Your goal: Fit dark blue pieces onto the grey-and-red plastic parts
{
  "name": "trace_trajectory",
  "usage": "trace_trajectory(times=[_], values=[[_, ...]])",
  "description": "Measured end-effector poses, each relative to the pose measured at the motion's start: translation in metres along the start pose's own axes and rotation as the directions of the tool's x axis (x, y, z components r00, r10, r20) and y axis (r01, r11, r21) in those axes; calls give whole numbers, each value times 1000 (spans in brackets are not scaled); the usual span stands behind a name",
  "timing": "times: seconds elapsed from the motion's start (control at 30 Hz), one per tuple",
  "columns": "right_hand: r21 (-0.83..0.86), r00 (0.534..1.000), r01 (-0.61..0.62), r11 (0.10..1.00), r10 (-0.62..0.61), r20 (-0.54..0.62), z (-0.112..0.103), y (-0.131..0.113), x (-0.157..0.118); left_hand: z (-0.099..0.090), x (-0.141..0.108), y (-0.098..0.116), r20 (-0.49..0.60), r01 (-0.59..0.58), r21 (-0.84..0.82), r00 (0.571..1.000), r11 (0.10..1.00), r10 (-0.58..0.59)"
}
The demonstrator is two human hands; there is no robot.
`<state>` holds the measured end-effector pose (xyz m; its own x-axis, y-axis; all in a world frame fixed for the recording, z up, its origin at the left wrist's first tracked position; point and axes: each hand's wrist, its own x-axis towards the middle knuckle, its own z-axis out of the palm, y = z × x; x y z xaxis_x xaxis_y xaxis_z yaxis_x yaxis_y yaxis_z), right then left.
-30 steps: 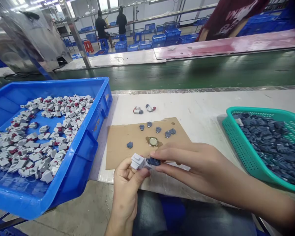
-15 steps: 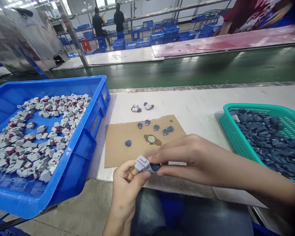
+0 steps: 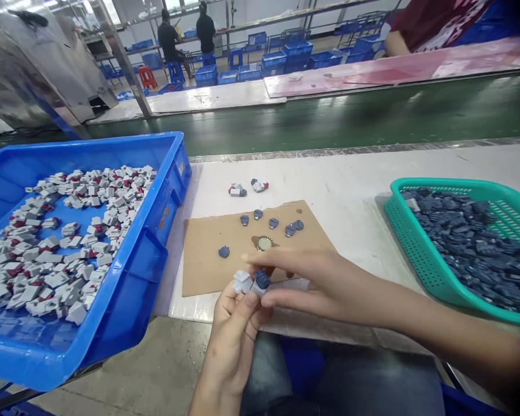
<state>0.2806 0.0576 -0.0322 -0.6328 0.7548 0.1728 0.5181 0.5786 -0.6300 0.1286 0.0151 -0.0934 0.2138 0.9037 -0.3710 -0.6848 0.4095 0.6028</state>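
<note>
White table bears cardboard sheet, teal basket, blue crate.

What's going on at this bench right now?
A person at a white bench holds a small grey plastic part in the left hand, while the right hand presses a dark blue piece against it. More blue pieces lie on a cardboard sheet. A blue crate of grey parts sits left, a green basket of blue pieces right.

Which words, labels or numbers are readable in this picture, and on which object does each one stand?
None can be read.
Blue crate: orange marks on its side wall, too blurred to read.
Red shirt of a person across the belt: no print legible.
</note>
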Motion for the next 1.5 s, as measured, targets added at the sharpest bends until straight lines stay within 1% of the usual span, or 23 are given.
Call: trace_trajectory(times=[0.07, 0.17, 0.27, 0.33, 0.43, 0.53, 0.7, 0.77, 0.93, 1.0, 1.13, 1.23, 1.4, 1.43, 1.5], values=[[-112, 994, 71, 991, -80, -80, 8, 0, -3, 2, -1, 0, 44, 63, -83, 997, 995, -60], [-302, 967, 149, 942, -202, -155, 20, 0, -5, 6, -3, -2, 129, 156, -182, 983, 971, -133], [-434, 920, 145, 889, -282, -271, 29, 1, -4, 12, -6, -5, 223, 174, -237, 967, 956, -121], [-458, 896, 117, 881, -292, -334, 34, 2, -3, 16, -7, -7, 244, 166, -248, 964, 955, -104], [-438, 883, 87, 895, -272, -381, 38, 1, -3, 21, -9, -8, 214, 154, -261, 972, 953, -99], [-391, 877, 83, 917, -254, -407, 39, -1, -2, 22, -10, -8, 194, 174, -305, 974, 936, -118], [-209, 900, 75, 975, -156, -407, 42, -3, -2, 25, -12, -5, 165, 188, -329, 976, 925, -139], [-168, 897, 57, 984, -125, -425, 46, -2, -2, 27, -12, -4, 139, 183, -333, 980, 925, -144], [-161, 854, 72, 984, -144, -500, 59, 4, -2, 29, -12, -4, 78, 161, -372, 987, 914, -142], [-144, 843, 75, 987, -140, -519, 63, 4, -1, 28, -11, -5, 75, 149, -367, 989, 918, -131], [-131, 813, 69, 989, -132, -567, 68, 4, 1, 24, -9, -8, 115, 96, -393, 992, 915, -55], [-125, 788, 64, 990, -127, -603, 75, 4, 3, 20, -6, -12, 101, 74, -424, 994, 903, -34], [-133, 765, 20, 991, -100, -636, 85, 6, 6, 14, -1, -14, 61, 81, -438, 996, 895, -60], [-138, 764, 5, 990, -93, -638, 85, 7, 6, 13, 0, -14, 62, 84, -428, 996, 900, -63], [-160, 781, -10, 987, -92, -618, 84, 8, 6, 12, 0, -13, 77, 97, -393, 994, 914, -72]])
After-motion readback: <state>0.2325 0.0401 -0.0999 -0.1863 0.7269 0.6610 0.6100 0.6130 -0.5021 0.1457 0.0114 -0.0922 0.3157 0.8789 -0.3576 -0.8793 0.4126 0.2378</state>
